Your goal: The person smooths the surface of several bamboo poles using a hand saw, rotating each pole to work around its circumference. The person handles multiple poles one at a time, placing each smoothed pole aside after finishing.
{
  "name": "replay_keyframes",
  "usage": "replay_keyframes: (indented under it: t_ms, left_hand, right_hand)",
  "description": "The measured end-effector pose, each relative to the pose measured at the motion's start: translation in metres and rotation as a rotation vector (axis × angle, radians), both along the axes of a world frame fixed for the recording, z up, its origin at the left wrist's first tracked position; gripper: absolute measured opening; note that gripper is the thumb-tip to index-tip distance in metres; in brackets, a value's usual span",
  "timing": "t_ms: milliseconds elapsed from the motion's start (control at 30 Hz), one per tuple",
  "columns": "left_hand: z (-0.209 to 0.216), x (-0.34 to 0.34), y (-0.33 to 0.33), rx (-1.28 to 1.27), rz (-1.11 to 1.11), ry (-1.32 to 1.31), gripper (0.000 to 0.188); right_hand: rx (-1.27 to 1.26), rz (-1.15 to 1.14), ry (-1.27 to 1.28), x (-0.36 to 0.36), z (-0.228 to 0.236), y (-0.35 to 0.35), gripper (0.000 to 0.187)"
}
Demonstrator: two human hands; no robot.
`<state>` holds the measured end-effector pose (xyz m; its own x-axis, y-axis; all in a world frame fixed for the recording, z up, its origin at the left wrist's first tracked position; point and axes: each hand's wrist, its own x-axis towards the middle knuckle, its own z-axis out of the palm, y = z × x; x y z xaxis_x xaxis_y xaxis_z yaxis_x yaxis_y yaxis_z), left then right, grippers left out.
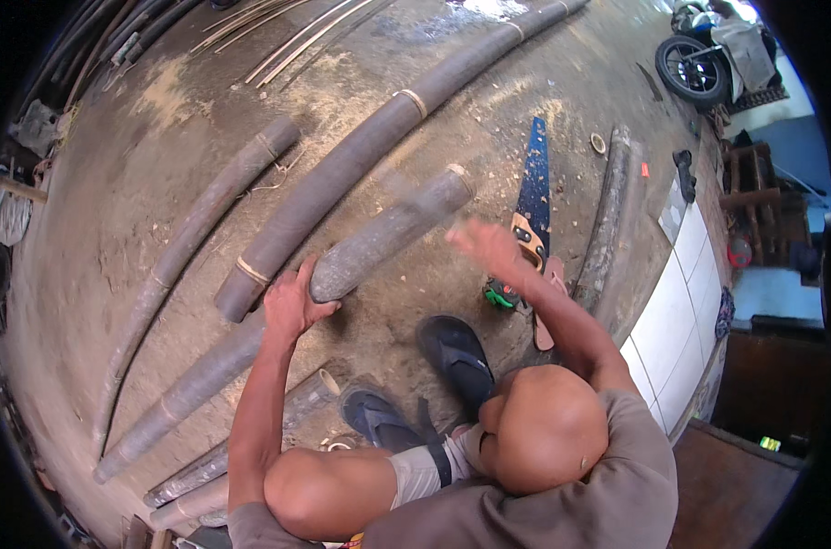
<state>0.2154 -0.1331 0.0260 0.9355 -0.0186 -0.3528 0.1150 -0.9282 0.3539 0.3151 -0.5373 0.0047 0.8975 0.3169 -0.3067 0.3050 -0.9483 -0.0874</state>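
Observation:
My left hand [292,297] grips the near end of a short, thick, greyish bamboo piece [383,236], fingers behind it and thumb at its lower edge. That piece points away to the upper right. Over the floor to its right is my right hand [489,247], smeared by motion. A faint blurred streak crosses the piece's upper side; whether my right hand holds anything does not show. Beside my right hand lie a hand saw [534,188] with a dark blue blade and a wooden handle, and a green and black tape measure [501,295].
Left of the short piece lie a long dark bamboo pole [342,169] and a thinner curved pole [182,242]. Another pole [603,220] lies right of the saw, before white floor tiles [676,320]. A motorcycle wheel [693,71] stands at the far right.

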Motion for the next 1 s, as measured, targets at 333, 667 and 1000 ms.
replay_keyframes:
  t_ms: [333, 667, 1000]
  left_hand:
    - [-0.005, -0.002, -0.002, 0.001, -0.055, -0.064, 0.105]
    - [-0.002, 0.008, -0.006, -0.105, -0.020, 0.090, 0.110]
    - [-0.016, -0.011, -0.018, 0.070, -0.116, -0.185, 0.110]
  right_hand:
    - [-0.166, -0.003, 0.144, 0.001, 0.015, -0.023, 0.034]
    - [-0.092, 0.086, -0.053, 0.002, -0.021, -0.068, 0.037]
    - [0.241, -0.059, -0.203, 0.020, -0.005, -0.094, 0.044]
